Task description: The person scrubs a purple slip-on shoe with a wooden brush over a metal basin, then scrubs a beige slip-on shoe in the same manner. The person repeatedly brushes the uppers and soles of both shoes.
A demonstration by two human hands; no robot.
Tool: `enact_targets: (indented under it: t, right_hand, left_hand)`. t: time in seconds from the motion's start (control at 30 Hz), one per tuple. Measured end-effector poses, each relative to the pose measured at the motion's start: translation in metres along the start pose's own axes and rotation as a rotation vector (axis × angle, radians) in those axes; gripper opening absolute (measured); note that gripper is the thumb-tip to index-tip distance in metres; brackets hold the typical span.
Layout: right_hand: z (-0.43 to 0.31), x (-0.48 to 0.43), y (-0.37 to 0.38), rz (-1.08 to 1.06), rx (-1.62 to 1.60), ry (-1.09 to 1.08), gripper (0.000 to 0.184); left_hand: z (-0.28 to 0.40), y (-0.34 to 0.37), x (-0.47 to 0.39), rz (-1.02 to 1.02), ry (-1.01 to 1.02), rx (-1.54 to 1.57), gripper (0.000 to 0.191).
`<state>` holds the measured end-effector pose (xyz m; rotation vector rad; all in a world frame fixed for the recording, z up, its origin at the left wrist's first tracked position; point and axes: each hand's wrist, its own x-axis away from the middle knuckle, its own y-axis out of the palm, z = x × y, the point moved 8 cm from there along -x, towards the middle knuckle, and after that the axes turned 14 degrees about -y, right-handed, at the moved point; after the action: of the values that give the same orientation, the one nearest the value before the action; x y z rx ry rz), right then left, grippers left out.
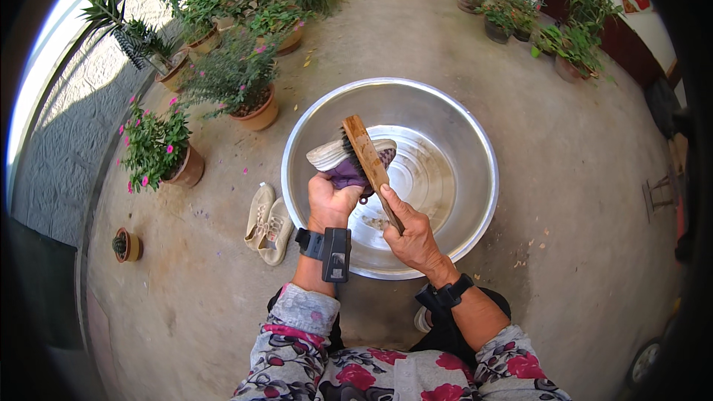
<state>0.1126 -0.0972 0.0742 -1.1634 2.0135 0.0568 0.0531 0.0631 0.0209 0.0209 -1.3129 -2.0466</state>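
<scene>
My left hand (331, 200) grips a purple shoe (344, 174) by its upper, holding it on its side above a wide metal basin (473, 189). The shoe's thick white sole (328, 155) faces away from me. In my right hand (411, 234) is the handle end of a wooden scrub brush (367, 150), which slants up and to the left. Its dark bristles touch the shoe near the sole's edge, and the brush hides part of the shoe. A little murky water or dirt shows on the basin's floor.
A pair of beige lace-up shoes (270, 228) lies on the concrete floor left of the basin. Potted flowering plants (181, 167) and a small potted cactus (128, 246) stand further left. More potted plants (574, 61) line the wall at upper right. A wheel (646, 361) shows at lower right.
</scene>
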Motion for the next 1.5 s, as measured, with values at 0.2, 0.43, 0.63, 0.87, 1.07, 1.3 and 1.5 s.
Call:
enact_targets:
  t: [0.2, 0.43, 0.63, 0.87, 1.07, 1.3, 1.5]
  right_hand:
    - [0.047, 0.016, -0.010, -0.093, 0.054, 0.366, 0.070]
    - [0.074, 0.019, -0.015, -0.020, 0.154, 0.356, 0.068]
    - [0.108, 0.024, -0.038, 0.149, -0.079, 0.690, 0.068]
    - [0.108, 0.019, -0.044, 0.641, -0.857, 0.884, 0.051]
    - [0.120, 0.020, -0.045, 0.814, -1.032, 0.879, 0.057]
    - [0.128, 0.022, -0.068, 0.851, -0.997, 0.818, 0.059]
    - [0.124, 0.020, -0.085, 0.875, -0.910, 0.742, 0.078]
  left_hand:
    - [0.005, 0.013, 0.006, -0.166, -0.046, 0.222, 0.039]
    - [-0.009, 0.034, 0.014, -0.148, -0.224, 0.547, 0.039]
    - [-0.022, 0.065, 0.039, -0.289, -0.375, 0.550, 0.041]
    - [-0.044, 0.069, 0.039, -0.338, -0.474, 0.473, 0.046]
    - [-0.059, 0.074, 0.043, -0.329, -0.533, 0.280, 0.044]
    - [-0.063, 0.039, 0.037, -0.023, -0.440, -0.204, 0.037]
    - [-0.060, 0.033, 0.031, -0.034, -0.515, -0.263, 0.054]
